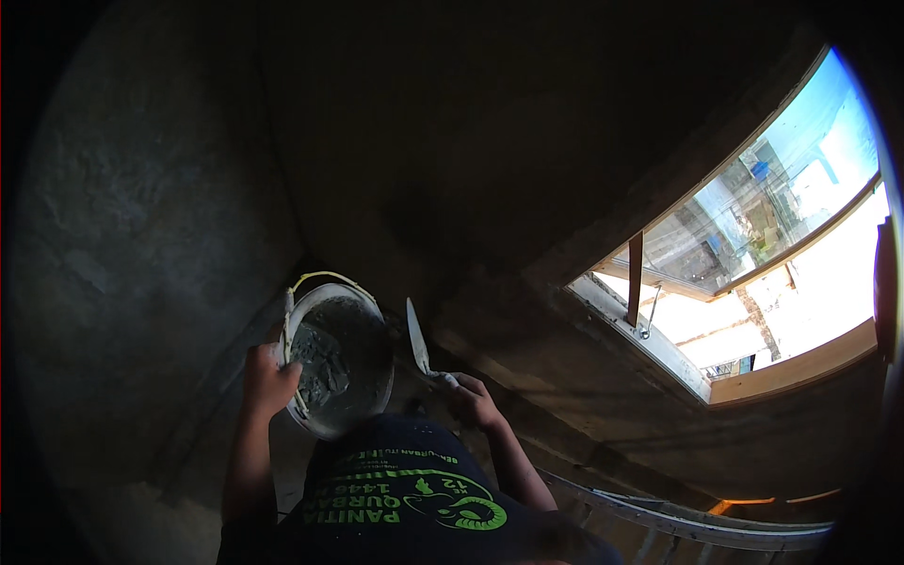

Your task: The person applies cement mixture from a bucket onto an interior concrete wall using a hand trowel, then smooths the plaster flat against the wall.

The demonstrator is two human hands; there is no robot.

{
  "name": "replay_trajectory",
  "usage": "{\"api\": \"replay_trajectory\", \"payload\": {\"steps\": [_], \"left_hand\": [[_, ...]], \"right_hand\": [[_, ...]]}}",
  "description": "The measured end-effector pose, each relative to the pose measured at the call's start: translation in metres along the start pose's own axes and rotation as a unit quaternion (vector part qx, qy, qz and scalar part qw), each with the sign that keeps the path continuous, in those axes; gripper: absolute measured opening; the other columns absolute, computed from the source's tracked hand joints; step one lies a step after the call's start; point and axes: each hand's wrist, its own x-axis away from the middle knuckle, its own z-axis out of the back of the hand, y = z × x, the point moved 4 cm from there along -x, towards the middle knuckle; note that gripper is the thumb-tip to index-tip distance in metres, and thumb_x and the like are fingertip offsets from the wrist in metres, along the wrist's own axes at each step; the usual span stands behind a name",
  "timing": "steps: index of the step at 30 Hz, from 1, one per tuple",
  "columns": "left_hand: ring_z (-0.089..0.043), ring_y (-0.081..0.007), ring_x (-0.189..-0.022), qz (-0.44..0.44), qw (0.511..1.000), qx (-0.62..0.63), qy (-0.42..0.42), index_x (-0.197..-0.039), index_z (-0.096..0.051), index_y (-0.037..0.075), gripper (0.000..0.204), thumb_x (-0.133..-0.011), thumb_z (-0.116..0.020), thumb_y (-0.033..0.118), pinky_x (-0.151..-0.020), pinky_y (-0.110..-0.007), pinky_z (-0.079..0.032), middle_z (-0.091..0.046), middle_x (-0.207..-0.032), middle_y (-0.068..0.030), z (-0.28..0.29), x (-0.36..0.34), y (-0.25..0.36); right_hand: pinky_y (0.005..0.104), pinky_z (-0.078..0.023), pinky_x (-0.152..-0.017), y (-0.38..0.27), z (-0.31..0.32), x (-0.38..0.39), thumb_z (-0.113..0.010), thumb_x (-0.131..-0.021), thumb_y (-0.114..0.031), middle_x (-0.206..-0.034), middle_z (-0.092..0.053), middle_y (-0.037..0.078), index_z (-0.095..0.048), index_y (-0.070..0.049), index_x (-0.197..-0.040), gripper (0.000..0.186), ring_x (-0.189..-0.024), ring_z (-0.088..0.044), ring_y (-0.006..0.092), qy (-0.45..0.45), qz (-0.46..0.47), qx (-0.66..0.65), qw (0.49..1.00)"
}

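My left hand grips the left side of a round bucket, at the rim where a pale yellow handle runs. Inside the bucket, wet grey mortar lies in lumps. My right hand is wrapped round the handle of a trowel, whose flat pale blade points away from me, just right of the bucket. The dark shirt with green print that I wear fills the lower middle of the view.
Dim cement walls surround me. On the right, an open window with a glass sash, wooden frame and metal stay lets in bright light. A long ledge or rail with orange pieces runs along the bottom right.
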Motion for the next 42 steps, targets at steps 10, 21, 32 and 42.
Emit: {"api": "replay_trajectory", "payload": {"steps": [10,21,32,42], "left_hand": [[-0.064,-0.0466,-0.081,0.015,0.996,0.076,-0.044,-0.082,-0.065,-0.004,0.019,-0.074,-0.064,0.013,-0.073,-0.051,-0.050,-0.064,-0.078,-0.0260,-0.007,-0.002,-0.003],[-0.061,-0.0464,-0.072,-0.063,0.998,-0.022,0.001,-0.080,-0.062,-0.002,0.017,-0.075,-0.065,0.014,-0.066,-0.051,-0.049,-0.062,-0.072,-0.0232,0.007,-0.002,0.012],[-0.059,-0.0407,-0.056,-0.017,0.998,0.041,-0.045,-0.071,-0.056,-0.005,0.012,-0.073,-0.062,0.005,-0.054,-0.043,-0.046,-0.058,-0.063,-0.0237,0.023,-0.006,0.041],[-0.058,-0.0351,-0.050,-0.014,0.997,0.025,-0.065,-0.067,-0.053,-0.005,0.013,-0.072,-0.061,0.003,-0.052,-0.043,-0.045,-0.057,-0.058,-0.0220,0.029,-0.006,0.044]], "right_hand": [[0.0307,-0.052,-0.087,-0.055,0.021,-0.009,-0.066,-0.101,-0.022,-0.101,-0.071,0.003,-0.063,0.001,-0.130,0.037,-0.096,-0.062,0.0107,0.002,0.078,0.241,0.967],[0.0440,-0.055,-0.079,-0.057,-0.046,-0.042,-0.078,-0.086,-0.023,-0.099,-0.073,0.024,-0.069,0.000,-0.116,0.038,-0.095,-0.072,0.0368,-0.167,0.112,0.544,0.814],[0.0389,-0.046,-0.051,-0.058,-0.096,-0.058,-0.058,-0.103,-0.035,-0.063,-0.063,0.013,-0.067,0.002,-0.089,0.040,-0.049,-0.057,0.0201,-0.141,-0.005,0.447,0.883],[0.0335,-0.047,-0.059,-0.033,-0.124,-0.084,-0.054,-0.106,-0.040,-0.066,-0.060,0.004,-0.066,0.001,-0.087,0.047,-0.063,-0.060,0.0126,-0.158,-0.065,0.334,0.927]]}}
